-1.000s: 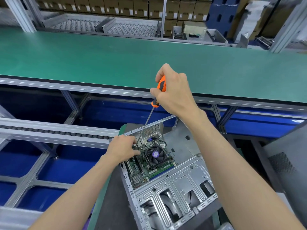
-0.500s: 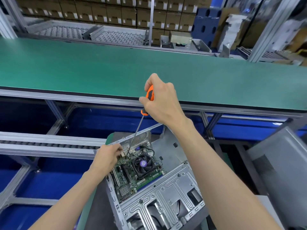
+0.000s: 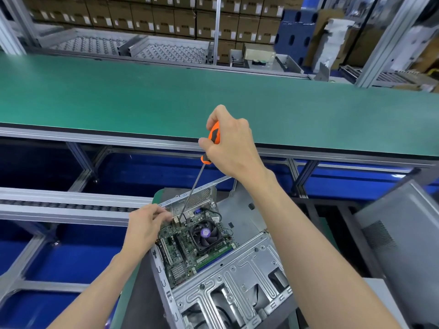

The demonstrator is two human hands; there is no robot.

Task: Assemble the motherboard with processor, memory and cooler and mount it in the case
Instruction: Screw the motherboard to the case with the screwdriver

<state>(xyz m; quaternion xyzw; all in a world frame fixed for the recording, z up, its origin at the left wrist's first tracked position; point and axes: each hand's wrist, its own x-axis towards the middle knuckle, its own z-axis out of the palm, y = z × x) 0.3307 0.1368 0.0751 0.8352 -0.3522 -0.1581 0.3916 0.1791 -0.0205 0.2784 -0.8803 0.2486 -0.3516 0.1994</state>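
A grey metal computer case (image 3: 237, 276) lies open in front of me, with the green motherboard (image 3: 183, 252) inside it. A black cooler fan (image 3: 205, 233) with a purple hub sits on the board. My right hand (image 3: 231, 143) grips the orange-and-black handle of a long screwdriver (image 3: 212, 136). Its shaft slants down to the board's far left corner beside the rear ports. My left hand (image 3: 145, 227) rests at that corner, its fingers curled against the case edge near the shaft's tip. What the fingertips pinch is hidden.
A wide green conveyor belt (image 3: 166, 98) runs across beyond the case. An aluminium roller rail (image 3: 59, 203) lies to the left over blue bins. A grey case side panel (image 3: 403, 238) leans at the right. Stacked cardboard boxes (image 3: 166, 17) fill the background.
Both hands stay at the same corner of the board with the screwdriver upright. The view has shifted slightly, and my left hand's fingers have moved a little at the case edge.
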